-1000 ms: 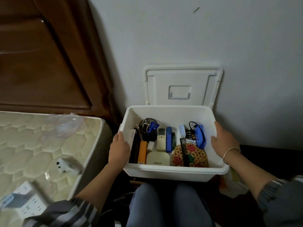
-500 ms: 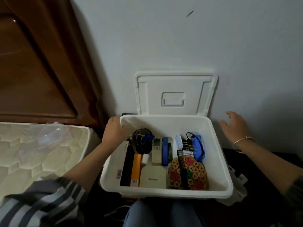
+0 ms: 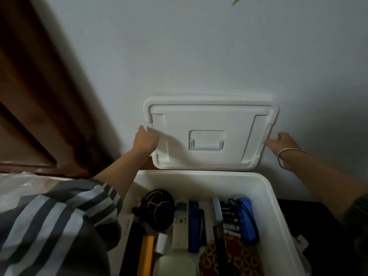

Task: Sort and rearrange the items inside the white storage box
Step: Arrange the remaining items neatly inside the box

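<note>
The white storage box sits open below me, packed with items: a black coiled cable, a white remote, a blue bar, a blue device with batteries, an orange bar and a patterned woven ball. Its white lid leans upright against the wall behind the box. My left hand grips the lid's left edge. My right hand, with a bracelet on the wrist, holds the lid's right edge with curled fingers.
A dark wooden headboard rises at the left, with a mattress under clear plastic below it. The pale wall stands right behind the lid. A dark surface lies to the right of the box.
Both hands left the box's sides and rose to the lid, taking hold of its left and right edges. The view moved closer and tilted up toward the wall.
</note>
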Demonstrator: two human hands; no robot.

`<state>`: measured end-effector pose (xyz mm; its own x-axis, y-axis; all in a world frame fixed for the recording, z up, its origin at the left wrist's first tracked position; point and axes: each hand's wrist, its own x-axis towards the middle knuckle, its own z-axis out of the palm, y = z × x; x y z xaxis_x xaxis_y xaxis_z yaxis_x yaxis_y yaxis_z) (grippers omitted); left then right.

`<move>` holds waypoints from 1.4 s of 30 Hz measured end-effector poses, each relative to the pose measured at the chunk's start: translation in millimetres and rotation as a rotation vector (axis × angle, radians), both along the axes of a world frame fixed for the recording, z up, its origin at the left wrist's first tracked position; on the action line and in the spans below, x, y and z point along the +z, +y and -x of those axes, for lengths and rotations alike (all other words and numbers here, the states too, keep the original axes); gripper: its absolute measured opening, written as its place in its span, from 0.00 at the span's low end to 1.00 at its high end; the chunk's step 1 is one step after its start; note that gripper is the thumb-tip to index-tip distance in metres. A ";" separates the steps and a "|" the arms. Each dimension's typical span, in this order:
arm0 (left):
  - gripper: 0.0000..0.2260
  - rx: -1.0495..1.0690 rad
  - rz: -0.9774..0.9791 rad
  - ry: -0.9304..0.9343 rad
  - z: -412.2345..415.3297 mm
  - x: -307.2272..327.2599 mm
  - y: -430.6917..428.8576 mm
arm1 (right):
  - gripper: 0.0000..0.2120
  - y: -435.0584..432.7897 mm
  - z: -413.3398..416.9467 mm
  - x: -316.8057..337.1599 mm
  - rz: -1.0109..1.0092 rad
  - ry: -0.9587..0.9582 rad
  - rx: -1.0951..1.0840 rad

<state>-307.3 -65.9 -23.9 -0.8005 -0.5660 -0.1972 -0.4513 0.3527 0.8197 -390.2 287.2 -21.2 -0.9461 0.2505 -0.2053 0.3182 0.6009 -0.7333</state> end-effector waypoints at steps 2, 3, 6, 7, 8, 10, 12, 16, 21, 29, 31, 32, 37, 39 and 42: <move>0.24 0.012 -0.073 -0.028 9.1 -8.0 -5.0 | 0.31 -4.0 9.0 -4.2 0.018 0.004 0.003; 0.24 0.013 -0.098 -0.038 12.5 -12.4 -7.0 | 0.28 -6.6 11.2 -4.7 0.030 0.014 -0.005; 0.22 0.011 -0.149 -0.027 18.2 -20.9 -9.0 | 0.18 -14.4 12.5 -6.9 0.059 0.052 -0.017; 0.21 0.008 -0.167 -0.011 19.0 -21.9 -9.1 | 0.16 -17.3 11.8 -7.8 0.070 0.060 -0.021; 0.21 0.002 -0.179 0.002 19.3 -22.0 -9.1 | 0.15 -19.9 11.0 -8.2 0.084 0.067 -0.031; 0.21 -0.021 -0.189 0.012 17.5 -21.5 -10.0 | 0.17 -24.6 9.0 -7.6 0.122 0.068 -0.043; 0.18 -0.075 -0.213 0.005 13.5 -19.4 -11.1 | 0.21 -27.0 7.0 -6.4 0.169 0.051 -0.034; 0.11 -0.174 -0.219 0.043 -2.8 -7.7 -8.1 | 0.24 -26.2 -3.4 -3.1 0.269 0.021 -0.053; 0.15 -0.196 -0.223 0.165 -34.0 21.7 -3.1 | 0.23 -20.9 -34.3 14.8 0.432 0.098 -0.079; 0.28 -0.247 0.050 0.501 -115.7 109.4 6.8 | 0.26 -0.4 -117.3 109.2 0.651 0.431 -0.015; 0.33 -0.224 0.127 0.546 -142.9 129.5 8.6 | 0.29 5.6 -143.7 131.8 0.744 0.517 0.007; 0.36 -0.213 0.133 0.566 -157.7 139.5 10.0 | 0.29 8.9 -157.3 141.5 0.772 0.563 0.014; 0.34 -0.168 0.166 0.768 -233.4 188.7 18.8 | 0.25 28.8 -225.4 180.9 0.828 0.733 0.045; 0.33 -0.148 0.199 0.797 -259.0 197.2 19.8 | 0.22 37.2 -249.4 191.1 0.843 0.764 0.057; 0.30 -0.038 0.250 0.729 -289.9 195.7 22.9 | 0.20 44.5 -276.5 192.8 0.820 0.741 0.106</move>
<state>-17.5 -43.0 171.8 -0.6988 -0.4943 0.5171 0.1880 0.5706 0.7994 -113.7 331.7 171.6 -0.9119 0.2087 0.3535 -0.3877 -0.1548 -0.9087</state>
